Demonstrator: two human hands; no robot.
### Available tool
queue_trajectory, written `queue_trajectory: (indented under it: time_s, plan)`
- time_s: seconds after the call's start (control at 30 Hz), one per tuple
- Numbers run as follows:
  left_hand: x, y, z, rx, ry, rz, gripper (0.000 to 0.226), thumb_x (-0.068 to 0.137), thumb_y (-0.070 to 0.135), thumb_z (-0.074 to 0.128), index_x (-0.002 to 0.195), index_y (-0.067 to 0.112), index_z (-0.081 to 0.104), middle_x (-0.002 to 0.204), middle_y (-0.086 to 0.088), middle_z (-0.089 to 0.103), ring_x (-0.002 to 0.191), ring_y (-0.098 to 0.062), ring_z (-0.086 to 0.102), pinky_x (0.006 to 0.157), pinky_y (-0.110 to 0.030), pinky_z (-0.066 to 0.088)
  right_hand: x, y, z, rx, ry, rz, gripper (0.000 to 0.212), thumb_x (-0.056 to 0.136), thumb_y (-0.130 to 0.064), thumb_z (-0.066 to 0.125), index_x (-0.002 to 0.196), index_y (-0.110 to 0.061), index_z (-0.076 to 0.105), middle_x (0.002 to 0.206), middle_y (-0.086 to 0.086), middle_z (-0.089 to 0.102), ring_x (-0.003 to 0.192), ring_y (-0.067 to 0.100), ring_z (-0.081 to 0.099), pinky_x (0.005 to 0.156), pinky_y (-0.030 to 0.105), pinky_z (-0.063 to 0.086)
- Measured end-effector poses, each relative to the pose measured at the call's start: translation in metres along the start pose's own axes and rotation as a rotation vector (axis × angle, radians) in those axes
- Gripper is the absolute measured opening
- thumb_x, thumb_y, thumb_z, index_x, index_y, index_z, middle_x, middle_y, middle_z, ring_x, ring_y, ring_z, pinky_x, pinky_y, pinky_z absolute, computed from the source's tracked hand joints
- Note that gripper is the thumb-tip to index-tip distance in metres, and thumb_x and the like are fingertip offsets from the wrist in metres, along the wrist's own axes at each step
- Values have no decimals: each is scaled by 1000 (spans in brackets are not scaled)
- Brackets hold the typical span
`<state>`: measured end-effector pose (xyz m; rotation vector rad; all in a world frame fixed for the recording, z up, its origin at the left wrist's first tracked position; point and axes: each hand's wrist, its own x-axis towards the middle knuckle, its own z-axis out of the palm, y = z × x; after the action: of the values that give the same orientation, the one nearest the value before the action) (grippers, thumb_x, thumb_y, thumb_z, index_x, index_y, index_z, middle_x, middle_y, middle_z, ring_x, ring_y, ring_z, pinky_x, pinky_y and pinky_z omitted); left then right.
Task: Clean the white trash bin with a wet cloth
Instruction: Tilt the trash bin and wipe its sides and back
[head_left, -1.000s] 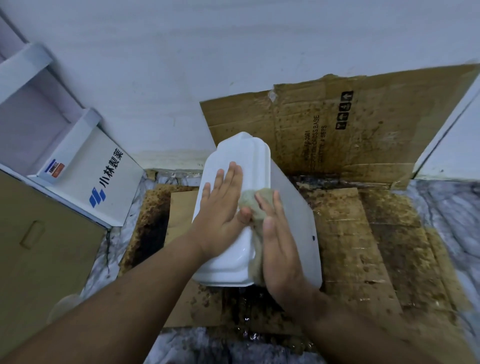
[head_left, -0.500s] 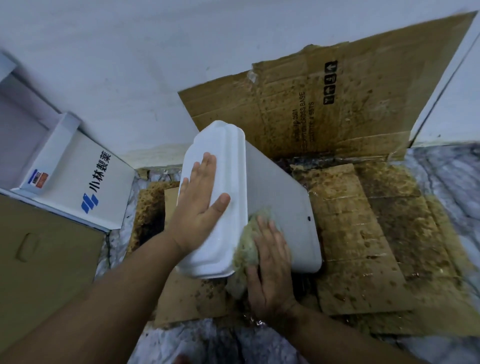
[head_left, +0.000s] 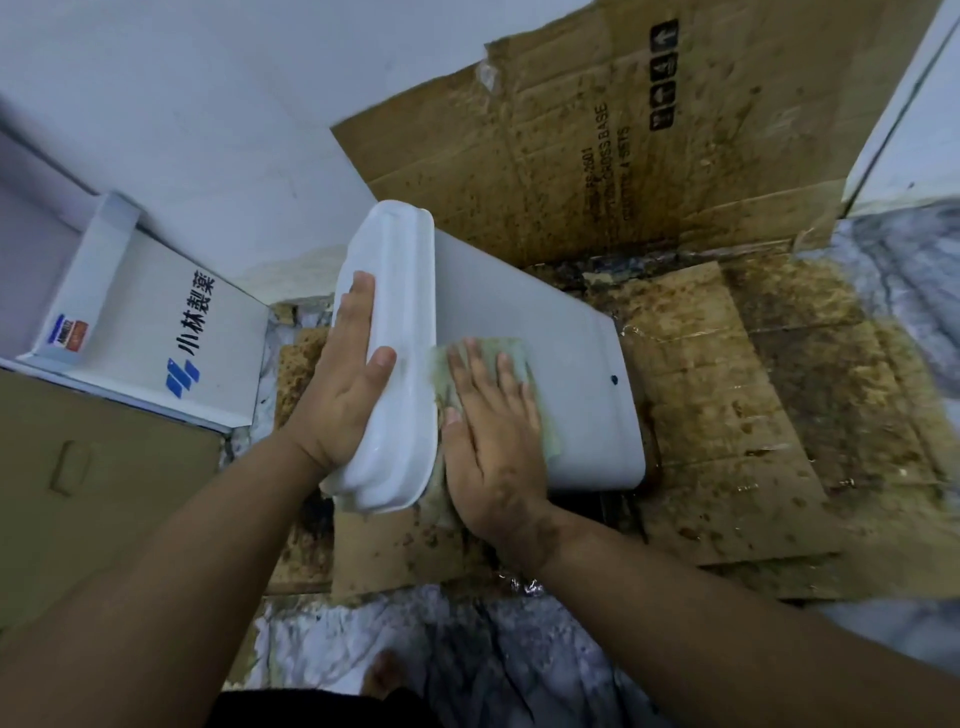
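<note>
The white trash bin (head_left: 561, 364) is tilted over onto its side on stained cardboard, its glossy white lid (head_left: 400, 312) facing me. My left hand (head_left: 345, 379) lies flat against the lid, thumb over its front face, steadying the bin. My right hand (head_left: 493, 431) presses a greenish wet cloth (head_left: 519, 353) flat on the bin's upper side wall, just right of the lid. Fingers are spread over the cloth; most of the cloth is hidden under the palm.
Wet, stained cardboard (head_left: 727, 441) covers the floor under the bin and another sheet (head_left: 623, 130) leans on the wall behind. A white printed box (head_left: 171, 338) and a brown carton (head_left: 78, 467) stand at the left. Marble floor (head_left: 441, 649) shows in front.
My right hand has slid the cloth up from the bin's lower edge onto its side wall, and now lies flat. The left hand stays on the lid. The view has shifted closer.
</note>
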<state>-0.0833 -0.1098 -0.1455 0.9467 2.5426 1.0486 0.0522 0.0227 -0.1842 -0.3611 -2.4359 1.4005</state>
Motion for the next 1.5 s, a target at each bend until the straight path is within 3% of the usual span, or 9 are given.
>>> queue_trajectory:
  time_s: [0.1,0.3,0.47,0.6,0.73,0.9,1.07,1.3,1.5]
  plan:
    - [-4,2,-5,85,-5,-6,90,98,74,21,164,17,-2,172,6,-5,158,-8,-5,129,-48,4,-13,63,-9,-114,5,-88,59,96,-47,28,154,-36,30,163,-7,29,153,22,20,123,49,14]
    - [-21,34,-2,251,152,-67,75,100,67,26,161,24,28,165,3,32,150,-8,26,122,-33,22,-39,177,-33,-90,75,203,59,100,-42,22,154,-18,30,162,6,29,150,33,25,115,64,24]
    - [-31,52,12,-99,166,-353,79,90,82,32,158,41,29,164,15,30,151,-10,28,125,-43,25,-34,92,-6,-32,196,192,60,96,-39,23,153,-25,35,161,-4,33,152,31,22,121,59,16]
    - [-41,42,12,-96,126,-314,79,92,79,23,161,41,17,167,22,17,153,1,16,127,-36,19,-32,0,13,-13,142,-23,61,95,-41,27,153,-23,38,161,-3,34,153,25,20,123,50,11]
    - [-40,27,9,-112,64,-252,73,87,88,23,153,61,10,170,18,10,157,-9,14,128,-48,15,-31,51,2,-233,75,-199,62,97,-54,24,153,-31,33,162,-1,33,151,30,25,114,59,24]
    - [-41,19,10,-120,79,-155,103,85,90,26,163,26,4,171,13,1,157,-4,2,129,-46,5,-39,169,-25,-208,30,80,63,101,-55,18,155,-25,31,164,3,27,152,30,21,120,55,21]
    - [-40,21,12,-149,95,-182,101,82,92,26,161,31,7,171,12,4,157,-7,6,129,-46,7,-46,176,-23,-161,84,316,66,97,-46,16,156,-16,26,163,6,26,150,40,20,122,55,13]
    - [-37,21,11,-104,100,-166,103,85,89,22,163,23,7,171,10,5,157,-6,6,129,-43,7,-60,19,38,-290,104,-214,60,102,-38,20,157,-15,17,164,7,22,150,41,20,116,66,19]
    - [-37,29,15,-73,95,-128,104,85,89,17,163,21,7,172,7,6,157,-4,5,128,-31,6,-47,102,8,-398,115,-384,72,92,-59,47,154,-31,25,160,8,30,146,42,31,109,65,28]
